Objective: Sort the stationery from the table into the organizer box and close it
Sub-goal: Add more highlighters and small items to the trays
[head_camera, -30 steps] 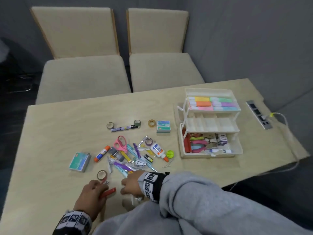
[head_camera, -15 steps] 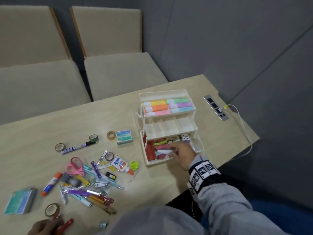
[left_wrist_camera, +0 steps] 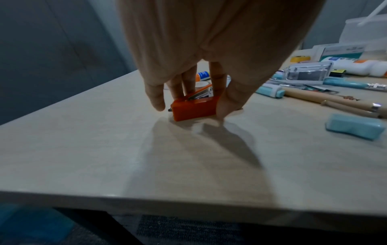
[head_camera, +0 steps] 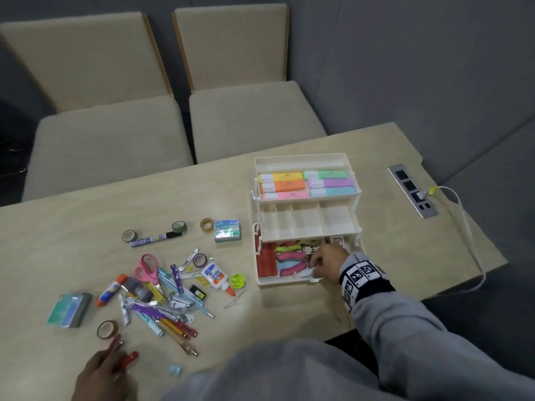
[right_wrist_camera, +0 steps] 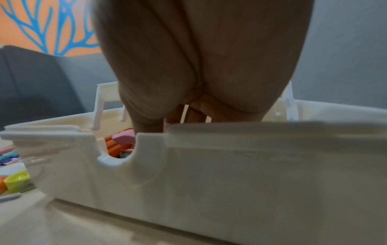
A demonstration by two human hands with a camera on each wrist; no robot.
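Observation:
The white organizer box (head_camera: 308, 280) stands open in three tiers, with highlighters (head_camera: 307, 182) in the top tray and empty compartments in the middle tray. My right hand (head_camera: 314, 263) reaches into the bottom tray among red, pink and green items, and its curled fingers pinch a small white item (head_camera: 304, 274). In the right wrist view the box's front wall (right_wrist_camera: 230, 165) hides those fingertips. Near the table's front edge my left hand (head_camera: 115, 354) grips a small red stapler (left_wrist_camera: 194, 110), thumb on one side and fingers on the other. The stapler rests on the table.
Loose stationery lies left of the box: pink scissors (head_camera: 147, 270), a glue bottle (head_camera: 214, 274), a glue stick (head_camera: 111, 289), pens, tape rolls, two staple boxes (head_camera: 227, 230). A blue eraser (left_wrist_camera: 356, 126) lies near the stapler. A socket strip (head_camera: 412, 191) and cable are at the right.
My right hand moved from the table's front edge to the box's bottom tray and stays there. My left hand has kept hold of the red stapler. The head view swung right.

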